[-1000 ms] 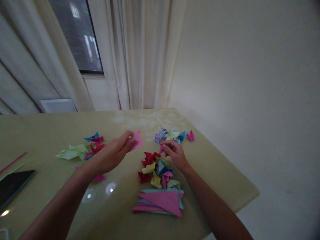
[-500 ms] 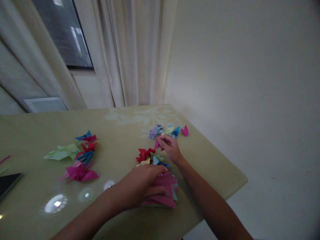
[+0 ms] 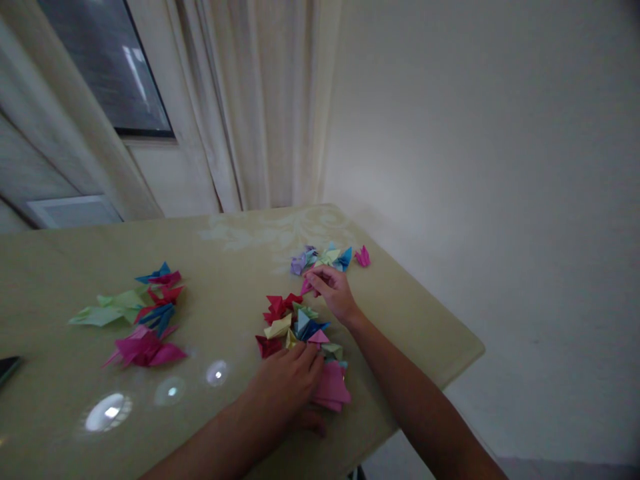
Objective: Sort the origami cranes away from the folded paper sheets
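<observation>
My left hand (image 3: 287,383) lies flat, fingers stretched out, on a stack of pink and coloured folded paper sheets (image 3: 331,390) near the table's front edge. Just beyond it sits a heap of small folded paper pieces (image 3: 293,325) in red, yellow, blue and green. My right hand (image 3: 331,291) rests further back on the table, fingers pinched on a small pink folded piece (image 3: 307,287). Behind that hand lies another cluster of folded pieces (image 3: 325,257) in purple, green, blue and pink.
The yellow-green table (image 3: 225,267) ends close on the right and front. Folded paper shapes (image 3: 140,313) in green, blue, red and magenta lie at the left. A dark phone corner (image 3: 7,367) shows at the far left edge. Curtains and a window stand behind.
My left hand has come down from mid-air, where it held a pink sheet, and now lies flat on the paper stack. My right hand has stayed pinched on the small pink piece.
</observation>
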{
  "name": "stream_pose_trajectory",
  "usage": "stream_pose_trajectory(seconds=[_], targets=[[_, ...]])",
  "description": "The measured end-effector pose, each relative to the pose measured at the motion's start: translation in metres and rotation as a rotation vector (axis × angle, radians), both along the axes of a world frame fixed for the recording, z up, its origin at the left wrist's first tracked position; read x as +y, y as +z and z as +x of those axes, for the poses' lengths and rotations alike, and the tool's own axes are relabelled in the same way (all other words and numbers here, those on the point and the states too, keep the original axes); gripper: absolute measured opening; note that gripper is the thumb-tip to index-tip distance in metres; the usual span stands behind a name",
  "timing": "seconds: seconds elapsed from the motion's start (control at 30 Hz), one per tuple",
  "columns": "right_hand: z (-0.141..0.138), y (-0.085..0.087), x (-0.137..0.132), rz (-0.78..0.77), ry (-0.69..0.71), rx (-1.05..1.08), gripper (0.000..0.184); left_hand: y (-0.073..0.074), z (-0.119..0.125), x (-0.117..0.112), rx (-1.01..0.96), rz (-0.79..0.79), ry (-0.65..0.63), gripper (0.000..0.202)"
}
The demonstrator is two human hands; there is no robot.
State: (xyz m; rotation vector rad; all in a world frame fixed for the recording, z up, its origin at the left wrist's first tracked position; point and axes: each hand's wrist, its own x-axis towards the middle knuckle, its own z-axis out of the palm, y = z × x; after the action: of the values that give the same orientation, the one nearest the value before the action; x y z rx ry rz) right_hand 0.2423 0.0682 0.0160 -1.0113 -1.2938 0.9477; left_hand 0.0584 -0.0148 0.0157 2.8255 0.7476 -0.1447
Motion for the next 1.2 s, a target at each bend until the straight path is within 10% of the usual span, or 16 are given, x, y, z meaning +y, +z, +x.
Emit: stream_pose_trajectory(seconds=[0.37,0.7,0.97,1.2], targets=[[-0.002,0.0,-0.001,0.0,0.007,0.012,0.035,0.041,-0.003,-0.024,0.12,-0.169,-0.018,0.064],[-0.002,-0.001,-0.002,0.008,0.022,0.025,0.031,-0.005,0.007,-0.048,0.112,-0.006,-0.002,0.032],[-0.002,-0.006,0.001,0.017,0.031,0.007,0.031,0.019,0.003,-0.031,0.201,-0.135,-0.018,0.055],[-0.001,-0.009,0.002,0.016,0.019,-0.017,0.033,-0.026,0.005,-0.051,0.0,0.259,0.182,0.021]])
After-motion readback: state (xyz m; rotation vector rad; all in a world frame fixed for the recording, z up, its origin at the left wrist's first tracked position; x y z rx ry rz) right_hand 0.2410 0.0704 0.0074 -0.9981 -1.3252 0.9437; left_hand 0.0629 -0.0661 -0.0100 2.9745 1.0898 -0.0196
